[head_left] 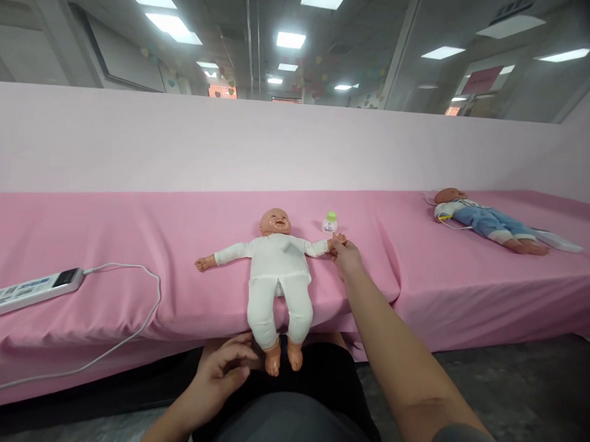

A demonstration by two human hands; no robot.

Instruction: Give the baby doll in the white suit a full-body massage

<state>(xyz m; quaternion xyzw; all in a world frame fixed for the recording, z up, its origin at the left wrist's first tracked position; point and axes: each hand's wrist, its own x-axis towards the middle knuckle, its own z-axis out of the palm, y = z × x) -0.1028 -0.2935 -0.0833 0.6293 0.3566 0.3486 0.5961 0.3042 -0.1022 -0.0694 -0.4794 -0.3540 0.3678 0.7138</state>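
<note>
A baby doll (280,262) with a white cloth body lies on its back on the pink-covered table (193,224), its feet hanging over the front edge. My right hand (346,256) is closed around the doll's hand, on the right side of the picture. Just behind that grip stands a small clear bottle (330,223) with a green cap. My left hand (225,368) hovers over my lap beside the doll's feet, fingers loosely curled and apart, with nothing in it.
A white device with a dark display (31,292) lies at the left, its white cable (141,325) running over the table edge. Farther right, a second doll in blue trousers (498,223) lies with thin tubing. A pink wall with glass above stands behind.
</note>
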